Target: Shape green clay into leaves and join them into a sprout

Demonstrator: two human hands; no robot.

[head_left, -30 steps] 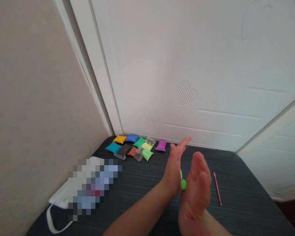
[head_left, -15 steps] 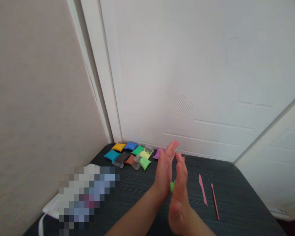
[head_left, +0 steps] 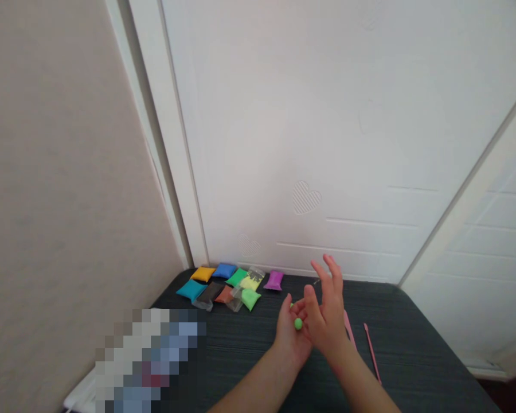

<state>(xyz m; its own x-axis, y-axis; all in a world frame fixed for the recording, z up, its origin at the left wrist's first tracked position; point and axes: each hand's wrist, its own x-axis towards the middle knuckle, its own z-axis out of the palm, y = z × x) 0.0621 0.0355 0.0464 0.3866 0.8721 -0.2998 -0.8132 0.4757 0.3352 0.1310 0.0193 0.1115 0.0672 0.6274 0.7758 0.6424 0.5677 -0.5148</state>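
Over the dark table (head_left: 241,367), my two hands meet with a small green clay ball (head_left: 298,324) between them. My left hand (head_left: 290,332) lies palm up beneath the ball and cradles it. My right hand (head_left: 327,310) rests against the left, fingers spread and pointing up, its thumb near the ball. A second speck of green shows just above the ball at the left fingertips.
Several small coloured clay packets (head_left: 223,284) lie at the table's far left by the white door, a purple packet (head_left: 274,280) beside them. Two pink modelling tools (head_left: 372,358) lie right of my hands. A white bag (head_left: 86,390) with a blurred patch sits at front left.
My palms were pressed upright together around the green clay. They have parted and dropped lower; the left palm has turned up with the ball on it. The camera has tilted upward.
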